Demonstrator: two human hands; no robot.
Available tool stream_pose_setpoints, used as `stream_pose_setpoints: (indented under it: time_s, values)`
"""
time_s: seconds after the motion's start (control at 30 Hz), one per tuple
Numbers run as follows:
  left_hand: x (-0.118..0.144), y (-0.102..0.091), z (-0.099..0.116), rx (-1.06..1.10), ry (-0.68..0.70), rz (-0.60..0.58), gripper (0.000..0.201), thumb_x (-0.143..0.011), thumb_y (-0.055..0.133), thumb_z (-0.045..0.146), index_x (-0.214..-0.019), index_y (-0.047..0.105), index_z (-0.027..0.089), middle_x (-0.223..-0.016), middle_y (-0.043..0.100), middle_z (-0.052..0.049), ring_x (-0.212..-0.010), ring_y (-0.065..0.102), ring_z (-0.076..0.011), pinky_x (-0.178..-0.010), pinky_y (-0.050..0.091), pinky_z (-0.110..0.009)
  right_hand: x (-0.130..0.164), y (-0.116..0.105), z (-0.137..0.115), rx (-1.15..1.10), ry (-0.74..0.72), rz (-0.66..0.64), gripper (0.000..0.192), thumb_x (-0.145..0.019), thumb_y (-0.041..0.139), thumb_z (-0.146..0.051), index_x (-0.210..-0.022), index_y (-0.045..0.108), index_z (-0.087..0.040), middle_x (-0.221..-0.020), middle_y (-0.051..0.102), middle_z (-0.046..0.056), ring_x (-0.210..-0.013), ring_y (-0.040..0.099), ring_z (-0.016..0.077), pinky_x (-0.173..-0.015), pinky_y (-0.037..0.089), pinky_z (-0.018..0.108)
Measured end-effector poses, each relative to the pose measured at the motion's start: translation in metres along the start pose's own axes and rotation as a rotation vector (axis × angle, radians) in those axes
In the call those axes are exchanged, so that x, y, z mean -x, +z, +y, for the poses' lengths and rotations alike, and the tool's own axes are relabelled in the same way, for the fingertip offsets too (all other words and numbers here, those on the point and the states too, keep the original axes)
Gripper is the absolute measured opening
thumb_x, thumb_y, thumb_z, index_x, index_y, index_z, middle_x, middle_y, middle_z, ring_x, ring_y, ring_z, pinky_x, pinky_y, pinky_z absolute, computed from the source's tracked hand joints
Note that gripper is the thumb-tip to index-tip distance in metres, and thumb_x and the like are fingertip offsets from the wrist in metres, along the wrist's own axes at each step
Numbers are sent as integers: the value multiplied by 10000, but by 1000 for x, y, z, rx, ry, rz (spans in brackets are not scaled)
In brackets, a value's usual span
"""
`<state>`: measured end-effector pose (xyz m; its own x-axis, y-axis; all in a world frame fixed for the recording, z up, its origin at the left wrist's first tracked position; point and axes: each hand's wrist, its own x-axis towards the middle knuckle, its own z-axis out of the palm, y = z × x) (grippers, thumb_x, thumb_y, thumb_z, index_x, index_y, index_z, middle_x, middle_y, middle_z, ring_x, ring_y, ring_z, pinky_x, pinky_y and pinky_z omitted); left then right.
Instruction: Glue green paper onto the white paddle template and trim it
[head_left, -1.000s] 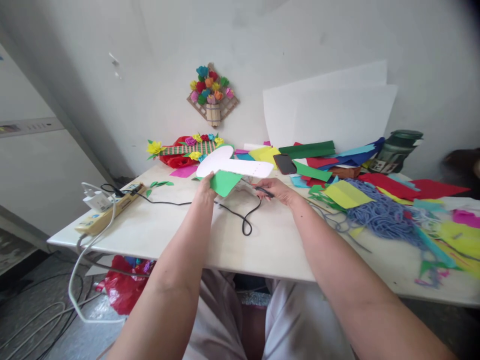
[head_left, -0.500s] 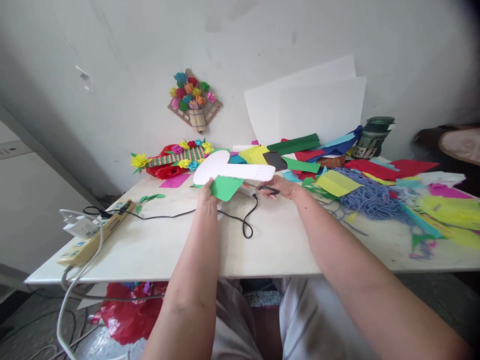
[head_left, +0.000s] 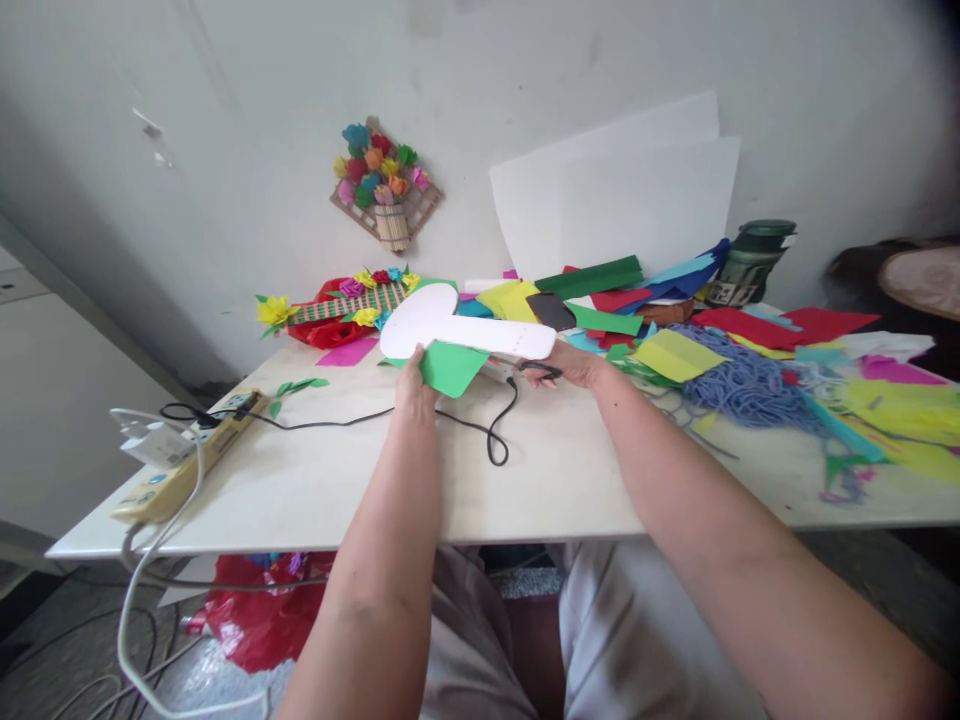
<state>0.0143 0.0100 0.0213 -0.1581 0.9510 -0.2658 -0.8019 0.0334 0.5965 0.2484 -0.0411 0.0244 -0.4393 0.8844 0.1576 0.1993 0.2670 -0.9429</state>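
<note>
Pale bench (head_left: 315,480) against a grey-white wall; a paper-flower plaque (head_left: 382,190) hangs on the wall at 11 o'clock. White sheets (head_left: 622,200) lean on the wall at 1 o'clock. Coloured paper scraps (head_left: 675,355) and blue yarn (head_left: 742,385) cover the bench from 1 to 3 o'clock. Power strip (head_left: 187,465) at 9 o'clock on the bench edge, black cable (head_left: 465,425) looping from it toward centre. Red bag (head_left: 259,615) on the floor under the bench.

Left hand (head_left: 415,380) at bench centre, fingers pinched on the near-left edge of the green paper (head_left: 452,366), held just above the bench. A white card (head_left: 457,335), T-shaped with rounded ends, sits over the green paper's far edge, touching it. Right hand (head_left: 574,362) at 3 o'clock of the paper, fingers closed on scissors (head_left: 536,368), black handles showing; blades point toward the paper, tip hidden under the card.

Green paper: bright green, flat, roughly four-sided, near corner rounded.
</note>
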Motion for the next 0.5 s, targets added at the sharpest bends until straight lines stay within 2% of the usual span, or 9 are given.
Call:
stream_pose_setpoints:
  time_s: [0.17,0.5]
  values:
    - [1,1,1,28,30,10,302,-774,576,132,-1077,566,136,-790,680,-52,-770,658,-189,-782,523,-334,0,1,-4,-11,13,3,292,-609,698,-297,-795,638,-79,-549,584,14,-415,431,55,-373,308,185]
    - [1,0,4,-20,-32,17,330,-797,574,237,-1119,556,168,-829,678,-63,-764,659,-188,-755,526,-329,-5,3,-7,37,24,56,309,-622,708,-310,-848,665,-103,-577,607,21,-415,423,53,-377,331,192]
